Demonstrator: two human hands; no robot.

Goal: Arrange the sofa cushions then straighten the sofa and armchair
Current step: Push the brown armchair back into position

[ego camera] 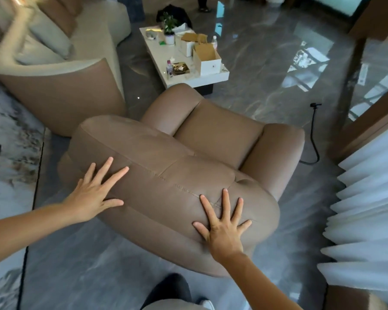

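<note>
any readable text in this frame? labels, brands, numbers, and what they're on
No text can be read.
White box on the coffee table: a small dark mark on its front, too small to read.
Water bottle: label blurred.
Armchair, under the left hand and right hand: no lettering visible.

bare forearms [31,222], dark trousers [168,289], white shoe [207,304]

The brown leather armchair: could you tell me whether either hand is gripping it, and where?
Neither grips it. The left hand and right hand lie flat, fingers spread, on the back of the brown leather armchair.
</note>
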